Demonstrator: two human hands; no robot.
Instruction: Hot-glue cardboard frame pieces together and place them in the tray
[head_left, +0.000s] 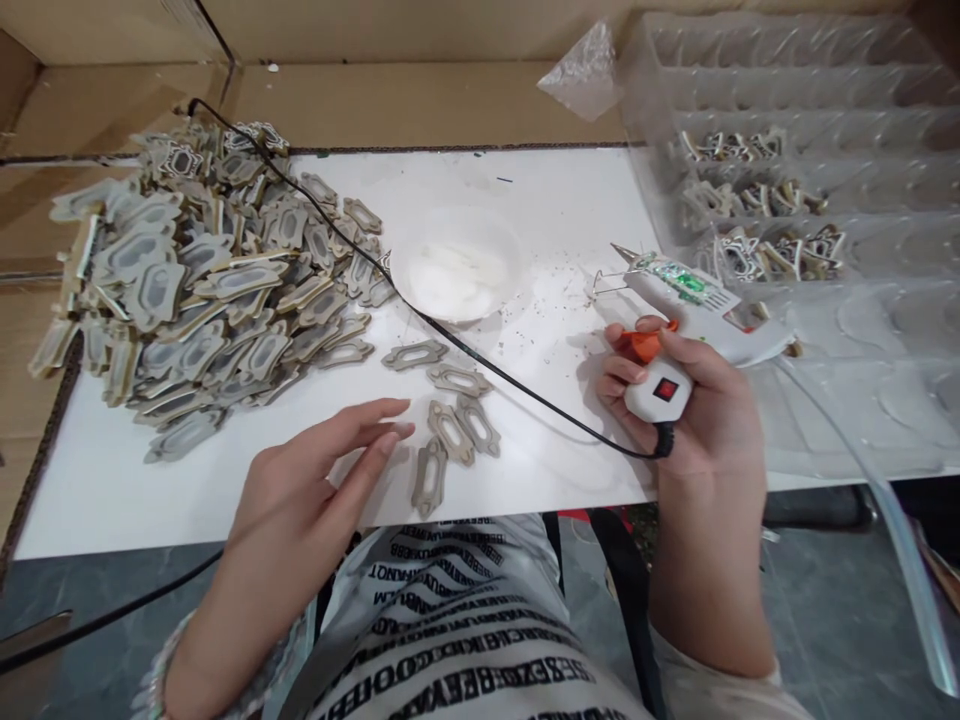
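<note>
My right hand (675,390) is wrapped round a white hot glue gun (712,320) with an orange trigger, a red switch on its butt and a black cord. Its metal nozzle points up and left, and a clear glue stick (892,510) trails out of its rear. My left hand (330,470) hovers over the white table top with thumb and fingers apart, nothing between them. Just right of its fingertips lie several small grey frame-shaped pieces (451,432) with oblong openings. A large heap of such pieces (187,280) covers the left side.
A shallow translucent dish (457,275) with whitish contents stands mid-table. The black cord (495,372) crosses over the heap and table. Clear compartment trays (870,330) on the right hold rows of framed pieces (780,253). Crumpled clear plastic (581,75) lies by the cardboard wall (420,100).
</note>
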